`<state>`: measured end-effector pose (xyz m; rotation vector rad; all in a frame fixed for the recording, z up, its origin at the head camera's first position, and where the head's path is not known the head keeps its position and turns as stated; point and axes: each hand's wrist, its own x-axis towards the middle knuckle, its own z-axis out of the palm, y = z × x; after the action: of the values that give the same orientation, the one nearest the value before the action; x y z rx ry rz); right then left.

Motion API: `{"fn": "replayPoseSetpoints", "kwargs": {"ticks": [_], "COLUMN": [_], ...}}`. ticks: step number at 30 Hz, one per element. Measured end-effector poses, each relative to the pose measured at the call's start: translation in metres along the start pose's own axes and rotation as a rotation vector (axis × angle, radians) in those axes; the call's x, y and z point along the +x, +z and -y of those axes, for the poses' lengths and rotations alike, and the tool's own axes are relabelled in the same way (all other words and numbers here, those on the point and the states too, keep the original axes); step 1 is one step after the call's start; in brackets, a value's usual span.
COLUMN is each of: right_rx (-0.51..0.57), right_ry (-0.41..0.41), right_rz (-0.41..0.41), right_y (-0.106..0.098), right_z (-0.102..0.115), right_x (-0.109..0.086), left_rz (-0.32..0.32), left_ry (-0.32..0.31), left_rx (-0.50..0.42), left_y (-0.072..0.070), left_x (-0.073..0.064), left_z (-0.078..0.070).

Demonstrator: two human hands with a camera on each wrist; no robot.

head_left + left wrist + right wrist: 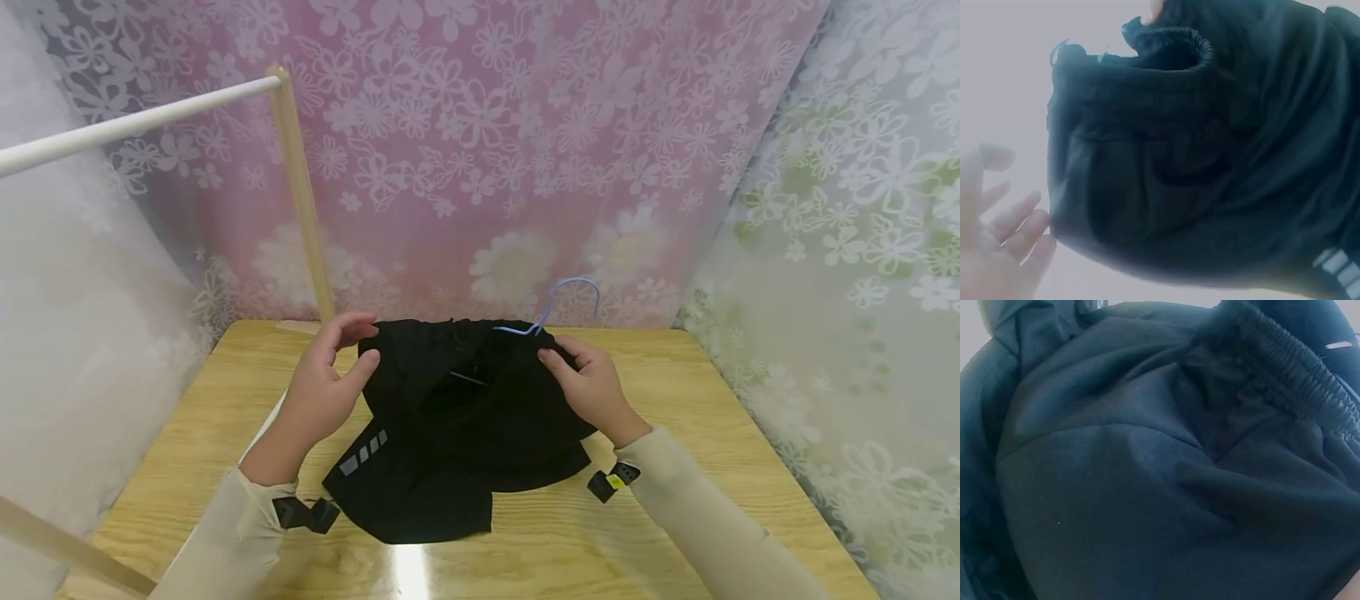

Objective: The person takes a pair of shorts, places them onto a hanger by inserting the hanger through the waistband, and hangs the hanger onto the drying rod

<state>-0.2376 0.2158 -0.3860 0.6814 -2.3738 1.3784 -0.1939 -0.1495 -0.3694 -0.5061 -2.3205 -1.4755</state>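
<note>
A pair of black shorts [450,433] with a gathered elastic waistband [1300,365] and grey stripes [363,452] lies on the wooden table. From its waist opening rises the hook of a blue hanger [573,281]; most of the hanger is hidden inside the cloth. At the waist's left end is my left hand [330,379], thumb and fingers apart. In the left wrist view the fingertips [1038,222] of that hand reach the cloth's edge without curling round it. My right hand [592,383] pinches the waist's right end between thumb and fingers, close beside the hanger hook.
On the left stands a rack with a white rail [142,123] and a wooden post [300,192]. Flowered curtains [480,150] hang behind the table [675,500] and along its sides.
</note>
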Motion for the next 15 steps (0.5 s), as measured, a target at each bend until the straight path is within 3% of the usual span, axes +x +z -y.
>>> {"fn": "replayPoseSetpoints", "kwargs": {"ticks": [4, 11, 15], "right_rx": [0.015, 0.004, 0.026], "right_ry": [0.004, -0.026, -0.018], "right_rz": [-0.001, 0.023, 0.054], "right_y": [0.000, -0.001, 0.001], "right_z": [0.002, 0.034, 0.020], "right_x": [0.000, -0.001, -0.001], "left_rz": [0.034, 0.045, 0.088], "left_ry": [-0.031, 0.015, 0.008], "left_rx": [0.092, 0.186, 0.210], "left_y": [-0.004, -0.004, -0.002], "left_x": [-0.002, -0.002, -0.002], "left_z": [0.011, 0.026, 0.031]}}
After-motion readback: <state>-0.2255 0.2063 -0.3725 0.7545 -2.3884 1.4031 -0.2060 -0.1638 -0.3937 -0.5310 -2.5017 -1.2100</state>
